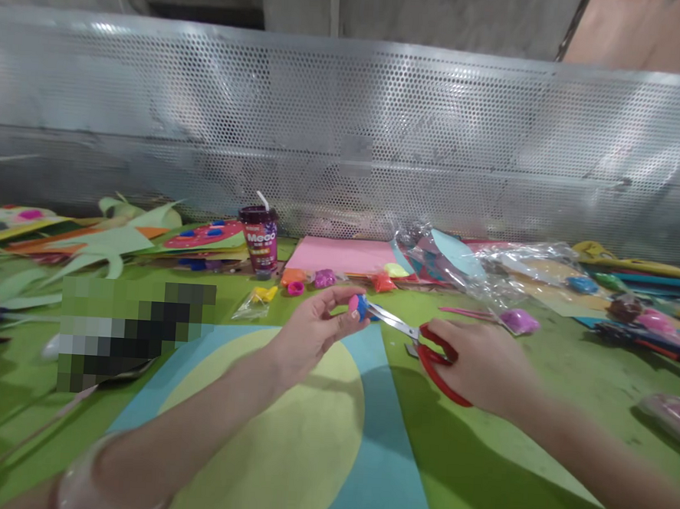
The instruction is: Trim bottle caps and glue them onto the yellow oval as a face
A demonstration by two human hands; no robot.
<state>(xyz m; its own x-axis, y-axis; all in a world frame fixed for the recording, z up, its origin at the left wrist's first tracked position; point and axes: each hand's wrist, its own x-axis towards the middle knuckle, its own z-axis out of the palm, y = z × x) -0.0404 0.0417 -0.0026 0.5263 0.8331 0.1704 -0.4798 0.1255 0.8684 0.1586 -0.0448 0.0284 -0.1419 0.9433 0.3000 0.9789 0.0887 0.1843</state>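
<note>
My left hand (312,326) pinches a small blue and pink lump of clay (360,306) between thumb and fingers, above a blue paper sheet (384,472) with a yellow-green circle (282,443). My right hand (477,363) grips red-handled scissors (434,356). Their metal blades point left and meet the clay lump.
A dark purple drink cup with a straw (261,238) stands behind, beside a pink paper (345,256). Small clay pieces and bagged clay (519,321) lie on the green table (568,376). Cut paper shapes pile at the left, plastic bags at the right. A perforated metal panel (347,132) walls the back.
</note>
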